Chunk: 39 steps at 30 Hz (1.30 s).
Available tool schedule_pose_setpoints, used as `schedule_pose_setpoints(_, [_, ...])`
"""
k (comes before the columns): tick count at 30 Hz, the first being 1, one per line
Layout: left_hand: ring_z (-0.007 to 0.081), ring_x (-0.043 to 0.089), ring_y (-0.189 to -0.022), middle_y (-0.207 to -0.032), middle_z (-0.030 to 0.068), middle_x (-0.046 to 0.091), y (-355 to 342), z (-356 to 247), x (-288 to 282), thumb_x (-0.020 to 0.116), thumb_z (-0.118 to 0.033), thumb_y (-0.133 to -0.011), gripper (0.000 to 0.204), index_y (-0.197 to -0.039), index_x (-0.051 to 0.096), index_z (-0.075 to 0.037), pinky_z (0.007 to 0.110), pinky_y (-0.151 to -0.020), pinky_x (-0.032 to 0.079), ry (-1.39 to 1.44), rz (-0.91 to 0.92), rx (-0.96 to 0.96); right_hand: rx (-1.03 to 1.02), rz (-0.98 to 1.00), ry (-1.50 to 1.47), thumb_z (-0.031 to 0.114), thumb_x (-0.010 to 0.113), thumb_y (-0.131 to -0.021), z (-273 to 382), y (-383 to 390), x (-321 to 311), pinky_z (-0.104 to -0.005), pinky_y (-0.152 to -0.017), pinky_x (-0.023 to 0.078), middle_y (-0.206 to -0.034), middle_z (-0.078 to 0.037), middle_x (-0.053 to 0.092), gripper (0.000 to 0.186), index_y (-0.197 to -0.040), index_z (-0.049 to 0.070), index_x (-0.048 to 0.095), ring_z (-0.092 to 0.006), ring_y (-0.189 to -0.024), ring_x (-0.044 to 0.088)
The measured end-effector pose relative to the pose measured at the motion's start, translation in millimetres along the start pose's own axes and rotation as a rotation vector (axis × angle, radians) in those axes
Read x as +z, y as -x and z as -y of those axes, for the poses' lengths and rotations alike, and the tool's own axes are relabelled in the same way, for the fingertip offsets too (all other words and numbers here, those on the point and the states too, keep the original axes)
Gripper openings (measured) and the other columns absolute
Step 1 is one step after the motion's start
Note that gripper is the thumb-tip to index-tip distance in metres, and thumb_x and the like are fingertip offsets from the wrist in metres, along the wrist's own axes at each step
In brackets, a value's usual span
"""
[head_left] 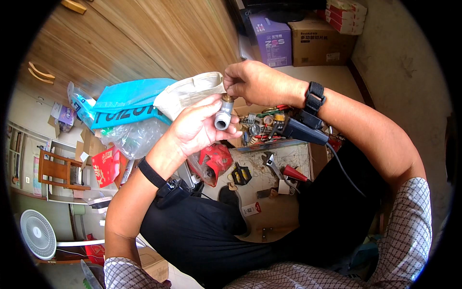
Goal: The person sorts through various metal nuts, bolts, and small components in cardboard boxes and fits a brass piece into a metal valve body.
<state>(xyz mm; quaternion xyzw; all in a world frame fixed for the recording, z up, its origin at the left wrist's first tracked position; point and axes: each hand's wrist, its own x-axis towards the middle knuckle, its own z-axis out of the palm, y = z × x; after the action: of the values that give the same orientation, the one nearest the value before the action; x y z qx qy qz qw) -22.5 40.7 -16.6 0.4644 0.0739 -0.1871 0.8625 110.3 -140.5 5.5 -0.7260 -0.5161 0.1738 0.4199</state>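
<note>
A short grey pipe fitting [223, 118] with a round open end and a brass-coloured top is held up in front of me. My left hand [190, 126] grips it between thumb and fingers, palm turned up. At its upper end, the fingers of my right hand [257, 83] are pinched together on or right by the brass part; their tips are partly hidden. Just behind the left hand stands a cream cloth bag [190, 92] with an open mouth.
Beyond my hands is a box of mixed tools and parts [262, 126]. On the floor lie an adjustable wrench [273, 166], a red-handled tool [294, 173] and a red plastic bag [215, 161]. Blue packaging [130, 98] and clear plastic [137, 139] sit to the left.
</note>
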Motion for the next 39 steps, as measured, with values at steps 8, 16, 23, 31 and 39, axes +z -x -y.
schedule_pose_setpoints(8, [0.0302,0.069,-0.084,-0.101,0.0192,0.064,-0.4,0.6,0.4,0.046,-0.02,-0.104,0.023,-0.12,0.049,-0.004,0.054,-0.093,0.053,-0.006,0.003,0.006,-0.168,-0.104,0.226,0.011,0.062,-0.091,-6.4,-1.0,4.7,-0.0388,-0.073,0.053,-0.087,-0.017,0.068,0.016,-0.099,-0.002,0.06,-0.0301,-0.08,0.068])
schedule_pose_setpoints(16, [0.0297,0.069,-0.082,-0.099,0.0195,0.064,0.4,1.6,-0.9,0.045,-0.02,-0.104,0.021,-0.117,0.049,-0.003,0.054,-0.09,0.056,-0.011,0.001,0.003,-0.121,-0.091,0.322,0.017,0.062,-0.092,0.3,3.1,6.4,-0.0442,-0.076,0.051,-0.085,-0.023,0.066,0.021,-0.096,-0.003,0.059,-0.0395,-0.086,0.066])
schedule_pose_setpoints(23, [0.0286,0.069,-0.08,-0.099,0.0184,0.064,0.7,1.1,-2.8,0.045,-0.02,-0.104,0.022,-0.117,0.05,-0.002,0.052,-0.087,0.057,-0.02,-0.005,0.0,-0.103,-0.049,0.248,0.022,0.06,-0.095,-1.4,2.6,3.9,-0.0424,-0.071,0.051,-0.085,-0.019,0.066,0.026,-0.099,-0.004,0.06,-0.0331,-0.075,0.065])
schedule_pose_setpoints(31, [0.0275,0.069,-0.077,-0.097,0.0169,0.064,2.8,-3.0,0.1,0.043,-0.021,-0.105,0.026,-0.123,0.046,-0.003,0.05,-0.084,0.058,-0.028,0.004,0.003,-0.046,0.071,-0.005,0.007,0.065,-0.091,-5.7,2.2,-1.3,-0.0277,-0.062,0.052,-0.09,-0.006,0.065,0.024,-0.114,0.004,0.063,-0.0115,-0.067,0.059])
schedule_pose_setpoints(39, [0.0272,0.069,-0.076,-0.097,0.0168,0.064,4.8,-3.4,-1.0,0.043,-0.021,-0.105,0.026,-0.123,0.047,-0.003,0.05,-0.082,0.059,-0.041,-0.008,-0.002,-0.088,0.056,0.028,0.009,0.068,-0.09,-0.6,3.9,-1.7,-0.0283,-0.06,0.051,-0.087,-0.007,0.066,0.021,-0.11,0.003,0.064,-0.012,-0.065,0.059])
